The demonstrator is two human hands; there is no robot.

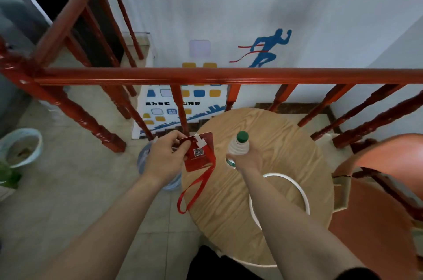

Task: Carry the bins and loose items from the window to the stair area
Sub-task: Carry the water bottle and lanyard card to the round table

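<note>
While standing at the railing (206, 74), the person has the left hand (168, 160) at the desk's (274, 137) left edge, fingers (177, 136) pinching a card (199, 153). The right hand (248, 160) grips a bottle (239, 145) above the desk. This looks like the set-down step; next, lower both onto bare wood.

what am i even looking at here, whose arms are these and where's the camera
There is no machine. This is one picture from a wide-angle camera worn on a person's head, looking down at their own bare arms. The left hand pinches a red card with a red lanyard hanging from it. The right hand grips a clear bottle with a green cap over a round wooden table, where a white ring lies. Behind runs a red wooden stair railing.
</note>
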